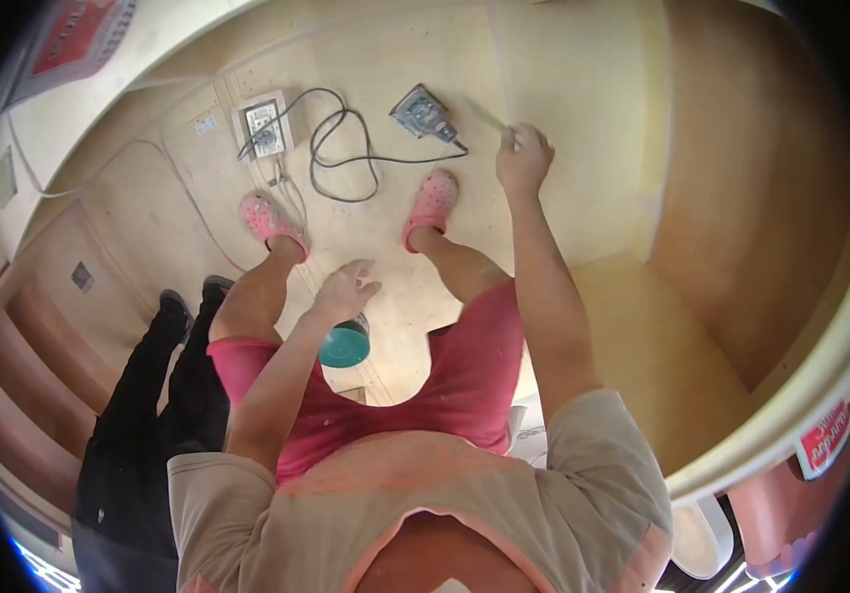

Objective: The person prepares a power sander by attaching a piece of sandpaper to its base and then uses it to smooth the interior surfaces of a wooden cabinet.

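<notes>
My right hand (525,158) is closed round the handle of a thin flat tool (487,116), perhaps a scraper, whose blade points up and left over the pale wooden surface. My left hand (348,291) hangs with its fingers apart and nothing in it, just above a green round container (345,343) between my legs. A dusty dark power tool (424,113) lies on the floor to the left of my right hand, with its black cord (375,157) looped beside it.
A power outlet box (265,127) stands at the upper left, with cords running from it. Another person's black-trousered legs (153,415) are at the left. Wooden steps (25,381) lie at the far left, and a curved wooden panel (756,198) rises at the right.
</notes>
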Demonstrator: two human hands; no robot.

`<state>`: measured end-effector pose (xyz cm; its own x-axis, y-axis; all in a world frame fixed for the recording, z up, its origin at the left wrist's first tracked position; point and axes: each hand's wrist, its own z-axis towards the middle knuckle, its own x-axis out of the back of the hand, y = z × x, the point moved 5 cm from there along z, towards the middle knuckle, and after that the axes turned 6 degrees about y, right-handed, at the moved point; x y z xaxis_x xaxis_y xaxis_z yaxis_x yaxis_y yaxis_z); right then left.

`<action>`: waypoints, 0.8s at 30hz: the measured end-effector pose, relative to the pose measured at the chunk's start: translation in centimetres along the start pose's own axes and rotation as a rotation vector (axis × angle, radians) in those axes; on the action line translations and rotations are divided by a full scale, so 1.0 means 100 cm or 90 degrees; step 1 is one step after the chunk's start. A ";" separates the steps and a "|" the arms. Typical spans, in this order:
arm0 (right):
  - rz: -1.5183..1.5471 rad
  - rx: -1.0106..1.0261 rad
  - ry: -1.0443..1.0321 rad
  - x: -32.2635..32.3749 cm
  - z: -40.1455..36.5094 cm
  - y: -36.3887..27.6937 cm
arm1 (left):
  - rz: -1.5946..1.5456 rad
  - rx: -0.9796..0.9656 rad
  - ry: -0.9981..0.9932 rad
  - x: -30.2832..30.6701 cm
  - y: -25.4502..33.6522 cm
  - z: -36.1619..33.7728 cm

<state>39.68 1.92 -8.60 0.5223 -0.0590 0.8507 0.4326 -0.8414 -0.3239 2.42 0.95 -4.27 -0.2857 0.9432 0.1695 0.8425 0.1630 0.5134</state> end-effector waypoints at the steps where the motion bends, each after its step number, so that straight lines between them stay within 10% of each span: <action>1: 0.009 0.047 0.060 -0.003 0.005 -0.022 | -0.091 0.004 0.040 0.023 0.018 -0.012; 5: -0.117 0.182 0.063 -0.168 0.040 -0.022 | -0.221 -0.059 0.223 0.062 -0.001 0.043; 14: -0.162 0.171 0.073 -0.202 0.064 -0.029 | -0.072 -0.298 0.198 0.062 0.006 0.046; 20: 0.550 -0.024 0.016 -0.164 0.057 -0.007 | -0.044 -0.356 0.324 0.093 0.006 0.029; 22: 0.919 -0.040 -0.282 -0.160 0.014 -0.027 | -0.042 -0.377 0.396 0.092 -0.003 0.020; 24: 1.105 0.000 -0.302 -0.143 -0.028 -0.063 | -0.099 -0.384 0.524 0.108 -0.001 0.025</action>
<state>27.46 6.58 -17.57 0.4771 -0.6390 -0.6033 -0.7808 0.0068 -0.6247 0.34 11.86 -4.59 -0.7871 0.3974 0.4717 0.4650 -0.1200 0.8771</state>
